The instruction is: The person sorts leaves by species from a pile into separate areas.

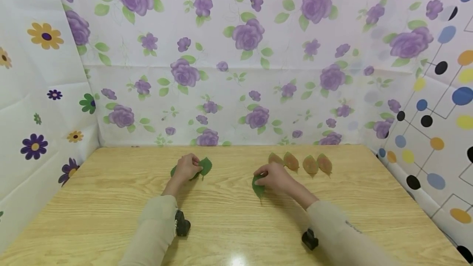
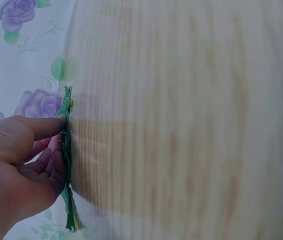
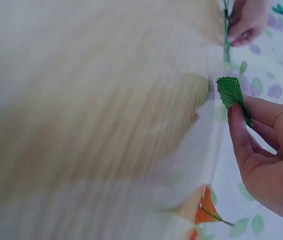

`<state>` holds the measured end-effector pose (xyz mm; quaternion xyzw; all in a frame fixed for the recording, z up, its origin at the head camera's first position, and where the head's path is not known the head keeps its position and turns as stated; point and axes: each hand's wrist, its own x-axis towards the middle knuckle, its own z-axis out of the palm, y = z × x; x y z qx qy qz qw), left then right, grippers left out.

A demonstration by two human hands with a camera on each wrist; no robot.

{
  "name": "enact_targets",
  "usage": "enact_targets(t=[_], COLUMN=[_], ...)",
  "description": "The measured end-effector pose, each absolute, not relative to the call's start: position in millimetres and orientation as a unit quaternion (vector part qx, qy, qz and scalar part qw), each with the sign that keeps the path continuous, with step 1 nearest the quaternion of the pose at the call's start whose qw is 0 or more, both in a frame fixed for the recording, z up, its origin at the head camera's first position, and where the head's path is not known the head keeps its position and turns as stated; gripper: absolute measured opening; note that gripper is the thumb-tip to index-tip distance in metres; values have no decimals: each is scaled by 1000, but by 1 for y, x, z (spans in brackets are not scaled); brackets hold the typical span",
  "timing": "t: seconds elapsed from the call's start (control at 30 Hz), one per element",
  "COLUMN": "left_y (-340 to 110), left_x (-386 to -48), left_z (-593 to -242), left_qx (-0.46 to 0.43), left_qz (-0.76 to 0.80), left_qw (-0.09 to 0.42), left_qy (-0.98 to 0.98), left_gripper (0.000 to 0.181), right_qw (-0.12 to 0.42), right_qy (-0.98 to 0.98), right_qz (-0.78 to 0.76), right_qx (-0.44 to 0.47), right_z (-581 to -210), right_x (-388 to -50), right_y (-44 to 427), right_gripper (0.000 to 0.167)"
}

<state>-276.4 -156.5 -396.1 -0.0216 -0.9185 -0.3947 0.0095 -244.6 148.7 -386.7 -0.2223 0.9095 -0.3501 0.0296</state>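
Note:
My left hand (image 1: 187, 167) is at the left of the table, thumb and bent fingers on a toothed green leaf (image 1: 205, 166). More green leaf shows beside and under that hand, partly hidden by it. Seen from the left wrist, the leaves (image 2: 68, 175) lie edge-on along the tabletop, with the thumb tip touching them. Nearer the middle, my right hand (image 1: 275, 179) pinches another green leaf (image 1: 258, 188) between thumb and fingers. The right wrist view has this leaf (image 3: 230, 91) tilted and slightly raised off the table.
Behind and right of my right hand, several orange-brown leaves (image 1: 310, 165) with green edges lie in a row. The wooden table (image 1: 229, 216) ends at a flowered cloth (image 1: 236, 106) at the back. Patterned cloths stand at both sides. A black device is strapped to each wrist.

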Motion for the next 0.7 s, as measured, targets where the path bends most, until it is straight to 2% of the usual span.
enact_targets(t=[0.23,0.7], left_y=[-157,-157], left_x=[-277,-278], left_z=[-398,-397], left_qx=[-21,-30], left_qz=[-397,-389], left_qw=[11,18], left_qy=[-918,-921], left_gripper=[22,21], right_qw=[28,33], right_qy=[903,841], right_qz=[-400,-532], right_qx=[-157,-94], right_z=[-395,-400], right_x=[-265,-285], right_y=[121,71], right_gripper=[27,24])
